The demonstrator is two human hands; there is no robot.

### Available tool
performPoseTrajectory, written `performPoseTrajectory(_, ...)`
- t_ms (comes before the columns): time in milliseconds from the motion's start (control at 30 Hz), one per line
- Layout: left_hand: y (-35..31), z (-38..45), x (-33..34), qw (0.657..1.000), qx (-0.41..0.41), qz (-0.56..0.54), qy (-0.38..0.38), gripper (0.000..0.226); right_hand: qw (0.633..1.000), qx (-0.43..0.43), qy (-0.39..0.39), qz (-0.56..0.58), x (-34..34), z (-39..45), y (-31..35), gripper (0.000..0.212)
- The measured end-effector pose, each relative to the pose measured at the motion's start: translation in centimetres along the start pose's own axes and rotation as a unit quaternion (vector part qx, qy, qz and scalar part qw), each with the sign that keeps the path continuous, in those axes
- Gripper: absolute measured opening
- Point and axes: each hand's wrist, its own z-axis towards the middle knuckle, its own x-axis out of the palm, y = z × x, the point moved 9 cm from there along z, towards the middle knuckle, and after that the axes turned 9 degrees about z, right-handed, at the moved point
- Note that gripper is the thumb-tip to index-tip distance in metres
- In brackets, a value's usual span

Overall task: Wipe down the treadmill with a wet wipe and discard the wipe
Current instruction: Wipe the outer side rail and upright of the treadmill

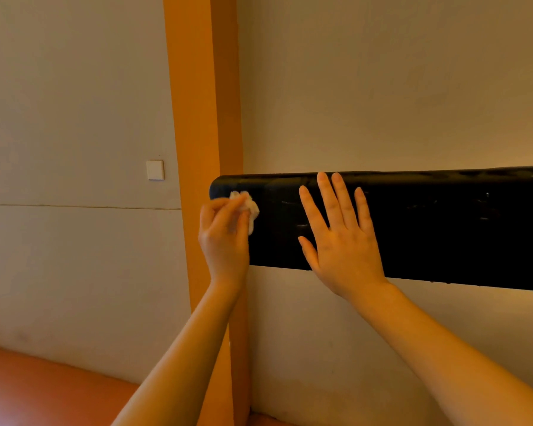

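Where the two bare forearms reach up from the bottom of the view, the left hand (225, 232) curls its fingers and thumb around a crumpled white wet wipe (249, 209), holding it against the left end of a broad black treadmill panel (443, 226). The wipe sits just inside the panel's rounded upper left corner, bunched between the fingertips and the dark surface. Just beside it to the right, the right hand (340, 241) lies flat on the same panel with its fingers straight and spread apart, palm pressed to the black face and fingertips reaching the top edge. It holds nothing. The panel runs as a long horizontal band from the middle of the view out past the right edge, and faint smears and glints show on its surface. Behind the panel stands a pale wall (382, 87). An orange vertical column (200, 118) rises just behind the panel's left end. Further left, a white switch plate (155, 170) is fixed to the wall, and an orange-red floor (37, 392) fills the lower left corner.
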Motion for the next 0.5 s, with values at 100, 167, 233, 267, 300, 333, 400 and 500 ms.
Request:
performPoseTrajectory(100, -0.6, 1.0, -0.3, 0.999, -0.018, -0.017, -0.025, 0.026, 1.000, -0.001, -0.003, 0.000, -0.1, 0.0, -0.1, 0.078)
performPoseTrajectory(167, -0.9, -0.7, 0.1, 1.000, 0.013, 0.000, 0.006, 0.026, 1.000, -0.001, -0.006, 0.003, -0.1, -0.2, -0.2, 0.079)
performPoseTrajectory(233, -1.2, -3.9, 0.8, 0.996, 0.060, 0.029, 0.050, 0.027, 1.000, 0.003, -0.008, 0.008, 0.1, -0.6, -0.3, 0.079)
performPoseTrajectory(267, -1.1, -5.4, 1.0, 0.994, 0.076, 0.039, 0.066, 0.028, 1.000, 0.004, -0.010, 0.011, 0.1, -0.8, -0.4, 0.078)
performPoseTrajectory(300, -1.1, -6.4, 1.0, 0.993, 0.081, 0.043, 0.075, 0.029, 1.000, 0.004, -0.009, 0.014, 0.2, -1.0, -0.4, 0.076)
performPoseTrajectory(333, -1.1, -6.8, 1.0, 0.993, 0.078, 0.042, 0.074, 0.029, 1.000, 0.004, -0.007, 0.014, 0.2, -1.2, -0.4, 0.074)
performPoseTrajectory(400, -1.1, -5.8, 1.0, 0.996, 0.062, 0.034, 0.060, 0.029, 1.000, 0.000, 0.000, 0.007, 0.4, -1.3, -0.6, 0.073)
performPoseTrajectory(500, -1.8, -2.0, 0.9, 1.000, 0.019, 0.010, 0.019, 0.028, 1.000, -0.004, 0.008, 0.000, 0.5, -1.3, -0.7, 0.073)
